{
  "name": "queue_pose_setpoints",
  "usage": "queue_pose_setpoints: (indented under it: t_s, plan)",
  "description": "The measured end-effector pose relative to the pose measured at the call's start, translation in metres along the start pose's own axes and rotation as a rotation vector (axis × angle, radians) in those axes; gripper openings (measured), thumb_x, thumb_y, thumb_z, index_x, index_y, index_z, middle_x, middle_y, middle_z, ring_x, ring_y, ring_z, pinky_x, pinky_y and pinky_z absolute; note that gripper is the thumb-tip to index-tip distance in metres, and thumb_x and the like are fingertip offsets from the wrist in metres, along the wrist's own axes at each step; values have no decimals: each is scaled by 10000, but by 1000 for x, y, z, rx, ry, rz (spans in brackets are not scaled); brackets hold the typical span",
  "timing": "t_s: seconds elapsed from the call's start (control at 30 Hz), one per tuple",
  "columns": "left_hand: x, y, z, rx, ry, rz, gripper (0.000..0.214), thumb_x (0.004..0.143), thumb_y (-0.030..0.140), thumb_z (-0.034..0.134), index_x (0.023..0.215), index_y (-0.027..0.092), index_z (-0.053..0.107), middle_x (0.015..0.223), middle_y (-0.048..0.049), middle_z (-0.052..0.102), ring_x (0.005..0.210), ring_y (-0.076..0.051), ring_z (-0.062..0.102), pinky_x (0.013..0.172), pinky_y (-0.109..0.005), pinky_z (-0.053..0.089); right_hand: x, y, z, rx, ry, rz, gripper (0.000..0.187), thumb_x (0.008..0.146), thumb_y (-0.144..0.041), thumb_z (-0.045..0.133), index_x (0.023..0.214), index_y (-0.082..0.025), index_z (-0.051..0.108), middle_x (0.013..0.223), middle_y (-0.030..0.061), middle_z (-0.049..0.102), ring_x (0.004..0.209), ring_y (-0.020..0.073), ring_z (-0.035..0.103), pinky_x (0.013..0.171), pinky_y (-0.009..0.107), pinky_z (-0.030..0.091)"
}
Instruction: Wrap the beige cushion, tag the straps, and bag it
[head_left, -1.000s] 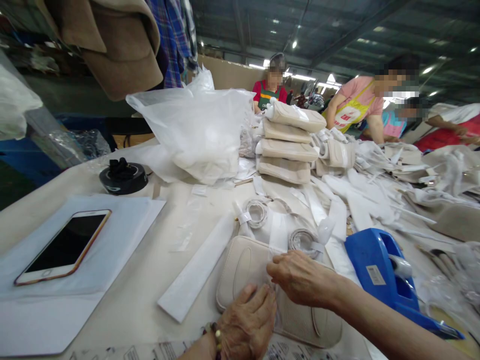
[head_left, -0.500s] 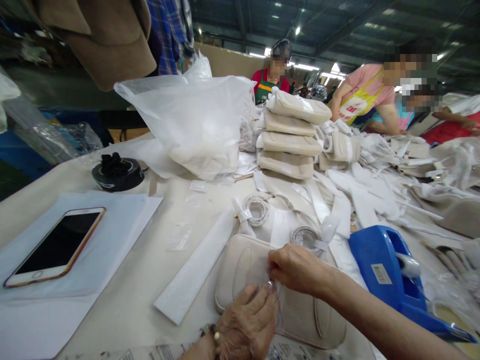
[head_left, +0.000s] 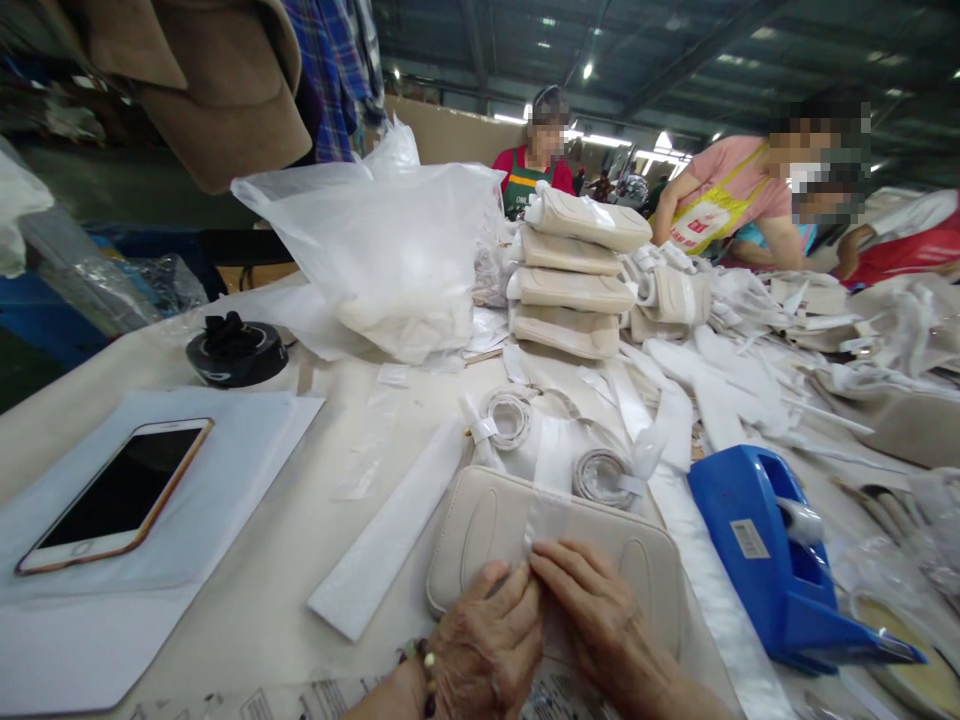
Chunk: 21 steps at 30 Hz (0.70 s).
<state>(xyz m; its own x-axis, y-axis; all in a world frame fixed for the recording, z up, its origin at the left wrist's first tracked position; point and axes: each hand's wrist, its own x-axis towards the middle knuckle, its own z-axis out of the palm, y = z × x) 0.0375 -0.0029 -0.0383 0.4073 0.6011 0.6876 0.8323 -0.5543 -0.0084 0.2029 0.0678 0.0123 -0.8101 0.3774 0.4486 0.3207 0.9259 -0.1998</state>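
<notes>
A cream handbag (head_left: 472, 530) lies flat on the table in front of me, with a white strip (head_left: 551, 475) wrapped across its middle. My left hand (head_left: 491, 640) rests on the bag's near part, fingers bent and closed together at the strip's lower end. Beside it, my right hand (head_left: 611, 630) lies over the bag, its straight fingers pressing the strip down. The fingertips of both hands nearly meet. Behind the bag sit two coiled straps, a left coil (head_left: 508, 420) and a right coil (head_left: 602, 478), each bound with white wrap.
A blue tape dispenser (head_left: 757, 560) stands at right. Left are a phone (head_left: 116, 495) on white sheets and a black round object (head_left: 236, 350). A loose white strip (head_left: 390, 530) lies nearby. Farther back are a plastic bag (head_left: 375, 250), stacked wrapped handbags (head_left: 574, 290) and people at work.
My right hand has come down and nearer me, from pinching above the bag to lying against it. The strip now sits flatter across the bag. My left hand stays almost in place.
</notes>
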Motion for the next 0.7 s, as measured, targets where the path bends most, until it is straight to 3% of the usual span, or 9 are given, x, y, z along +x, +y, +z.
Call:
queue_pose_setpoints:
  t_s: [0.17, 0.37, 0.47, 0.57, 0.7]
  plan:
    - [-3, 4, -1, 24, 41, 50, 213, 856, 167, 452, 937, 125, 644, 1039, -61, 658, 1075, -212, 538, 958, -394, 383, -18, 3, 16, 10, -61, 80, 453, 832, -54, 343, 1246, -156, 497, 1201, 114, 603, 1098, 212, 507, 916, 386, 502]
    - [1, 6, -15, -62, 113, 121, 250, 863, 96, 385, 802, 116, 627, 814, -50, 658, 821, -165, 595, 820, -341, 470, -11, 4, -1, -63, -256, -28, 446, 835, -73, 413, 1268, -150, 489, 1279, 135, 545, 1140, 269, 461, 933, 451, 489]
    - [9, 1, -25, -89, 58, 27, 235, 871, 140, 393, 934, 91, 614, 904, -87, 668, 932, -192, 587, 858, -348, 481, -8, 0, -8, -83, -340, -16, 461, 799, -41, 457, 1237, -172, 518, 1295, 151, 524, 1155, 286, 457, 939, 478, 473]
    - [15, -6, -27, -54, -27, 30, 291, 894, 205, 385, 1046, 72, 594, 1037, -117, 663, 1078, -223, 547, 911, -360, 465, -10, -7, -8, -57, -369, 44, 390, 829, -111, 491, 1201, -221, 535, 1365, 150, 448, 1229, 293, 405, 990, 483, 416]
    - [8, -12, -12, -75, 37, 62, 269, 906, 198, 400, 988, 92, 633, 1004, -95, 690, 1054, -190, 574, 998, -311, 386, -24, -8, -7, 11, -293, -27, 241, 883, -324, 487, 1093, -254, 584, 1404, 128, 398, 1303, 269, 339, 1041, 426, 359]
